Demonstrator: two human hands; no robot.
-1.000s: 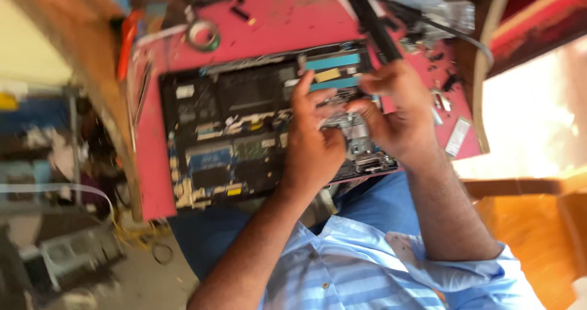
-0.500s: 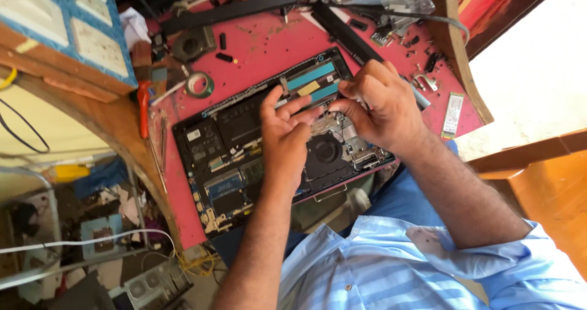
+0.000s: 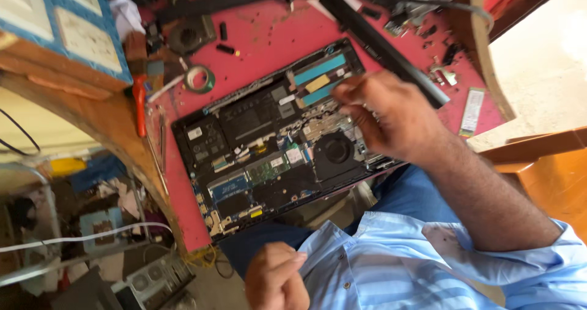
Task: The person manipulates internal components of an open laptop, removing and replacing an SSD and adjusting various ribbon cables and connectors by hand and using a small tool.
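The opened laptop (image 3: 275, 148) lies bottom-up in the middle of the red bench (image 3: 257, 47), near its front edge. It looks stiff but fragile inside: bare board, fan, thin cables, so better to take it by the outer frame, not the parts. The right hand (image 3: 388, 117) hovers over the fan side w/ fingers pinched narrow; if it holds sth. small, I cannot tell. The left hand (image 3: 275, 279) is off the bench, closed loosely, empty as far as visible.

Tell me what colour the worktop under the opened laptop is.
Red, scuffed and worn; the worktop shows best in the head view, around the laptop.
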